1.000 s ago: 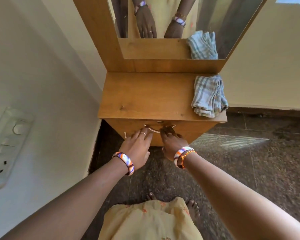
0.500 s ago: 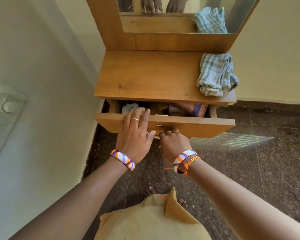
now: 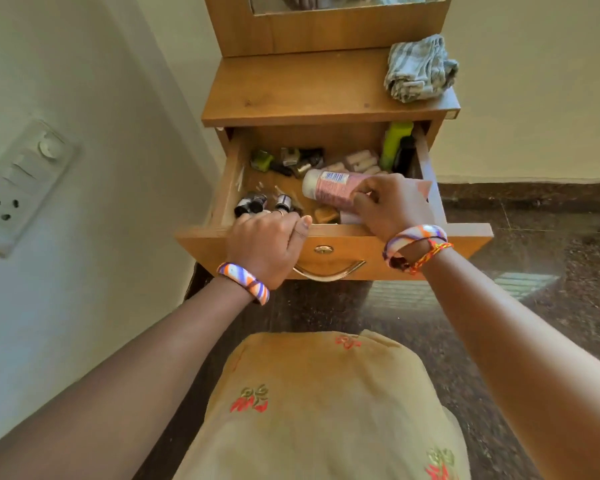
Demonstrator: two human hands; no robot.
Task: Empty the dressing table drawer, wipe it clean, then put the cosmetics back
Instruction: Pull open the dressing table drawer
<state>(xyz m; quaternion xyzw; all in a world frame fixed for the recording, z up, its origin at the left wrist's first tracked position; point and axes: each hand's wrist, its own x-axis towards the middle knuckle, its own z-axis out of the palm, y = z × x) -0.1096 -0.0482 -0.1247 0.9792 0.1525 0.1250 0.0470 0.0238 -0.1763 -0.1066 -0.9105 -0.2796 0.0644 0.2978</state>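
Observation:
The wooden drawer (image 3: 357,251) of the dressing table stands pulled far out. My left hand (image 3: 267,242) grips the top edge of its front panel. Inside the drawer, my right hand (image 3: 392,206) closes around a pink and white bottle (image 3: 329,188) that lies on its side. Also in the drawer are small dark bottles (image 3: 253,202) at the front left, a heap of small dark and green items (image 3: 288,161) at the back, a green bottle (image 3: 395,143) with a dark one beside it at the back right, and pale rolls (image 3: 361,161).
A folded checked cloth (image 3: 420,69) lies on the right of the table top (image 3: 291,91). The mirror frame (image 3: 326,29) rises behind it. A wall with a switch panel (image 3: 21,181) is close on the left. Dark stone floor (image 3: 534,258) lies to the right.
The drawer has gone from shut to pulled far out. My left hand moved onto the front panel's top edge. My right hand left the handle and reached in onto the pink bottle.

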